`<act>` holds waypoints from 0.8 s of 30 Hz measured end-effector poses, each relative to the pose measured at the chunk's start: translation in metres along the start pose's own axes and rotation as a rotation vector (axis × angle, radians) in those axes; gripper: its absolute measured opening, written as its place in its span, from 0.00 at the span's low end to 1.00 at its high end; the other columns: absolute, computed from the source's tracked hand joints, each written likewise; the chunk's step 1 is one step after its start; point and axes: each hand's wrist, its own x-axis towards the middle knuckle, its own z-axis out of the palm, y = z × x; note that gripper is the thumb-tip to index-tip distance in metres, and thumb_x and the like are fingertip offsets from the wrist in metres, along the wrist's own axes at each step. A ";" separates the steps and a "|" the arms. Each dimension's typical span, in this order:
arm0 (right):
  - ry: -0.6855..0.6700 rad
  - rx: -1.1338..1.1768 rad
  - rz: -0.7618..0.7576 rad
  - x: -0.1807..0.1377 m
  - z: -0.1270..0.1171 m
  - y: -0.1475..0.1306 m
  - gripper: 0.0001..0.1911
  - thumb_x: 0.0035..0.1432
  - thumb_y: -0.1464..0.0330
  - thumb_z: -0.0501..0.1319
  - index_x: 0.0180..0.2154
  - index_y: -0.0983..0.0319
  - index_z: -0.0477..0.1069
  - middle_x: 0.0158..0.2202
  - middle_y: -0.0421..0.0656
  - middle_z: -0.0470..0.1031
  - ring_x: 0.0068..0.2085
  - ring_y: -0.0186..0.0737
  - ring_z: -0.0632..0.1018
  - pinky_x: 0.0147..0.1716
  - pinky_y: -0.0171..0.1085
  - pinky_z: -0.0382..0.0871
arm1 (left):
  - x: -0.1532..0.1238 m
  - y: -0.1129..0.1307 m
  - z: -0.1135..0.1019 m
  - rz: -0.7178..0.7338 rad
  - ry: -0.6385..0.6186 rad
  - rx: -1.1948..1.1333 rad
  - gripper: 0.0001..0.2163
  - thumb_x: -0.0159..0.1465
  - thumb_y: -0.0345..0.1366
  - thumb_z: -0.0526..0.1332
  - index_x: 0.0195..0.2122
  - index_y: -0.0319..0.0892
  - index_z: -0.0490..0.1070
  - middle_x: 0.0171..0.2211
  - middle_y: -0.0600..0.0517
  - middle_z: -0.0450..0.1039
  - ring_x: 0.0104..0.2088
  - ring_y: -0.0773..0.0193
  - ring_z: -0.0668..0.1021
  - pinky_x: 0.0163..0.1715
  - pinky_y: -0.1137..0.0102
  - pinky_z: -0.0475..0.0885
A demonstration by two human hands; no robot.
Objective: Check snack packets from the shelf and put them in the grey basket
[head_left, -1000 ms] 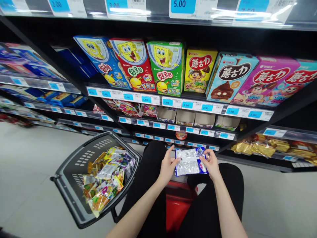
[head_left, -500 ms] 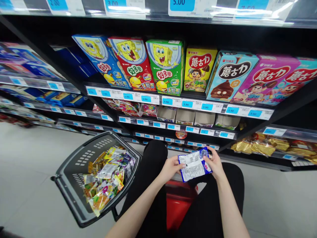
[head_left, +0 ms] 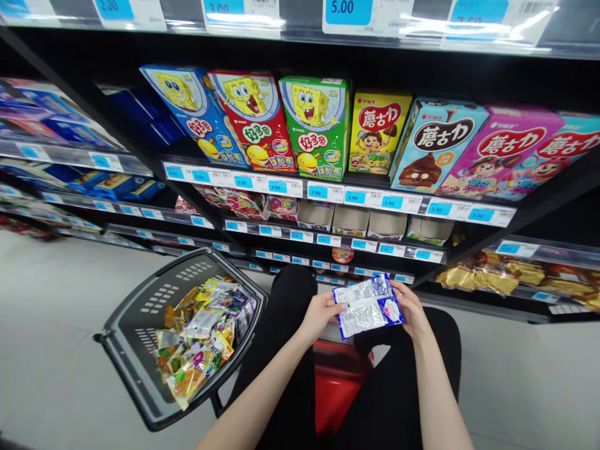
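A silver and blue snack packet (head_left: 368,305) is held flat above my knees, its printed back face up and tilted a little. My left hand (head_left: 322,312) grips its left edge with closed fingers. My right hand (head_left: 412,307) supports its right side from beneath, thumb on top. Both of my forearms reach in from the bottom of the view. Under the packet shows a red stool (head_left: 337,381) between my black-trousered legs.
A dark grey shopping basket (head_left: 140,325) with several colourful snack packets (head_left: 201,331) stands on the pale floor at my left. Black shelves ahead carry cartoon biscuit boxes (head_left: 314,125), blue price tags (head_left: 319,192) and gold-wrapped packs (head_left: 482,278) low on the right.
The packet has been turned and shifted slightly between my hands, first lying level, then tilted up on the right, now flatter with my right hand more beneath it.
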 end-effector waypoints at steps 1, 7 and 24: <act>-0.039 0.014 0.005 -0.001 0.000 -0.001 0.21 0.43 0.64 0.63 0.44 0.58 0.69 0.39 0.44 0.76 0.36 0.45 0.75 0.34 0.39 0.66 | 0.001 0.000 0.000 0.001 0.007 -0.006 0.18 0.44 0.36 0.69 0.36 0.34 0.74 0.24 0.49 0.77 0.22 0.64 0.76 0.19 0.74 0.69; -0.081 0.049 0.065 -0.003 -0.001 -0.002 0.30 0.38 0.73 0.63 0.48 0.56 0.67 0.38 0.42 0.75 0.27 0.36 0.73 0.24 0.33 0.62 | 0.002 0.000 0.000 -0.012 0.030 -0.020 0.22 0.43 0.38 0.70 0.39 0.34 0.73 0.25 0.48 0.77 0.23 0.63 0.77 0.21 0.73 0.70; -0.001 0.121 0.037 0.004 0.001 0.006 0.17 0.42 0.71 0.67 0.36 0.55 0.68 0.27 0.36 0.72 0.25 0.33 0.72 0.25 0.32 0.64 | 0.005 0.000 -0.001 0.014 0.051 -0.043 0.21 0.45 0.37 0.68 0.39 0.33 0.73 0.28 0.46 0.78 0.25 0.60 0.78 0.24 0.71 0.72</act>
